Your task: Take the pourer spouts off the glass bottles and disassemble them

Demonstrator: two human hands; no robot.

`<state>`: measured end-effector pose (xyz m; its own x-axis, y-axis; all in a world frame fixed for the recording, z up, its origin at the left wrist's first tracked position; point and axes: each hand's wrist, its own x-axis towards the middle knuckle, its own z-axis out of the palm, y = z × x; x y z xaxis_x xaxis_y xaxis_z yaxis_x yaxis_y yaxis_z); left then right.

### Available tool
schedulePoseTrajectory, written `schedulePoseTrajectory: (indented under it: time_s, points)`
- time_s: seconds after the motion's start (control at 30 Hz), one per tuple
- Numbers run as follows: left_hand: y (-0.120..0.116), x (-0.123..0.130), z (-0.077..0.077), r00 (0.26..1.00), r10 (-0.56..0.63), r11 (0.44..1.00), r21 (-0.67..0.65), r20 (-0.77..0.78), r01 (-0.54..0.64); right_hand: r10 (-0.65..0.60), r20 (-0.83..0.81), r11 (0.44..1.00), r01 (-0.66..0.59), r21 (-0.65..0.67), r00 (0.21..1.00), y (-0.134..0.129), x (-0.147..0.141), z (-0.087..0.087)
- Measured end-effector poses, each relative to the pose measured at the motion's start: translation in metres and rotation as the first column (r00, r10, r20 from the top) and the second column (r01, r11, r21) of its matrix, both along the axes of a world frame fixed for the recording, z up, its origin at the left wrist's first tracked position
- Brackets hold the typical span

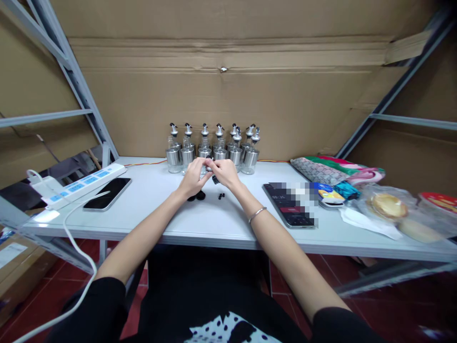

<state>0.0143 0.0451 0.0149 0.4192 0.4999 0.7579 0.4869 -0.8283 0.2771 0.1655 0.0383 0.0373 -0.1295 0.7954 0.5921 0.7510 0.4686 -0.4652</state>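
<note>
My left hand (194, 177) and my right hand (224, 171) meet above the middle of the white table (143, 209). Their fingers close together round a small silver and black piece (209, 164), mostly hidden by the fingers. Behind them stand several glass and metal bottles (251, 159), some topped with silver and black spouts (188, 128), others with bare necks. Black round caps (200, 195) lie below my left hand. Small black bits (222, 196) rest on the table below my right hand.
At the left are a white power strip (85, 183), its white cable (73, 238) and a dark phone (108, 194). On the right lie another phone (289, 205), small packets (326, 194), a folded patterned cloth (321, 170) and wrapped food (389, 206). Cardboard (228, 95) stands behind.
</note>
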Motion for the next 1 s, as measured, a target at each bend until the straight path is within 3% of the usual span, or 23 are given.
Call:
schedulePoseTrajectory:
  time_s: [0.2, 0.33, 0.4, 0.5, 0.57, 0.63, 0.7, 0.77, 0.87, 1.0]
  points:
    - [-0.006, -0.001, 0.007, 0.994, 0.002, 0.999, -0.040, 0.110, 0.002, -0.035, 0.016, 0.997, 0.034, 0.069, 0.999, -0.006, -0.003, 0.006]
    - [-0.004, 0.002, 0.008, 0.958, -0.055, 0.961, -0.246, 0.281, 0.127, -0.019, -0.027, 0.989, 0.023, 0.146, 0.999, -0.009, -0.002, 0.005]
    - [-0.002, 0.006, 0.008, 0.908, -0.112, 0.858, -0.421, 0.404, 0.294, 0.004, -0.031, 0.986, 0.001, 0.168, 0.999, -0.010, -0.002, 0.004]
    - [-0.003, 0.010, 0.010, 0.819, -0.147, 0.648, -0.572, 0.555, 0.503, 0.043, 0.003, 0.981, -0.043, 0.188, 0.999, -0.011, -0.003, 0.002]
    - [-0.007, 0.010, 0.013, 0.791, -0.148, 0.583, -0.594, 0.594, 0.555, 0.034, 0.024, 0.981, -0.038, 0.190, 0.999, -0.012, -0.004, 0.002]
    - [-0.010, 0.009, 0.015, 0.793, -0.167, 0.562, -0.604, 0.586, 0.565, 0.004, 0.039, 0.980, -0.012, 0.198, 0.999, -0.012, -0.005, 0.003]
    - [-0.011, 0.007, 0.014, 0.823, -0.209, 0.582, -0.609, 0.528, 0.539, -0.025, 0.058, 0.978, 0.012, 0.210, 0.998, -0.012, -0.005, 0.003]
    - [-0.010, 0.006, 0.011, 0.886, -0.223, 0.666, -0.600, 0.407, 0.443, -0.051, 0.078, 0.974, 0.032, 0.225, 0.996, -0.010, -0.005, 0.002]
    - [-0.008, 0.006, 0.006, 0.962, -0.148, 0.822, -0.512, 0.231, 0.249, -0.042, 0.117, 0.966, 0.011, 0.259, 0.992, -0.008, -0.005, 0.000]
    - [-0.008, 0.005, 0.006, 0.978, -0.087, 0.917, -0.369, 0.187, 0.152, -0.008, 0.175, 0.954, -0.045, 0.296, 0.985, -0.008, -0.007, -0.001]
